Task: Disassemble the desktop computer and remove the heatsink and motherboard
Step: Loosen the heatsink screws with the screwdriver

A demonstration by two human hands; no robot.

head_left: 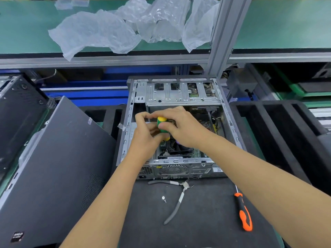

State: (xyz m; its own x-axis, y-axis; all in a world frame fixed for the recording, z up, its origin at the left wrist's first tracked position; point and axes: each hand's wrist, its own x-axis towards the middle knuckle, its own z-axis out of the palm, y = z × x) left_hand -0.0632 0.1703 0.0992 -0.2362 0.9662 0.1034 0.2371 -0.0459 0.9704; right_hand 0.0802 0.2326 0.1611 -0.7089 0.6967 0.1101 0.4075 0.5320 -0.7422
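On the dark mat of the workbench (pixel 206 212), a desktop computer case (pixel 176 122) lies on its side with the side panel off and its interior exposed. Both hands meet over the open cavity. The right hand (pixel 180 127) grips the green and yellow handle of a screwdriver (pixel 162 125), fingers curled over its top and thumb against its side. The left hand (pixel 146 135) is closed round the same handle from the left, lower down. The shaft and tip are hidden behind the hands, so the point of contact cannot be determined. Directly beneath the hands, the heatsink (pixel 176 149) with its dark fan frame sits on the green motherboard (pixel 198 152), both inside the case near its rear panel. The drive cage (pixel 182 93) occupies the far end of the case.

Ancillary items: the removed side panel (pixel 53 167) leans just left of the case; pliers (pixel 177 197) and a loose screw (pixel 163 198) lie on the mat in front of the case; an orange-handled screwdriver (pixel 244 212) lies to the right; crumpled plastic bags (pixel 125 25) rest on the upper shelf
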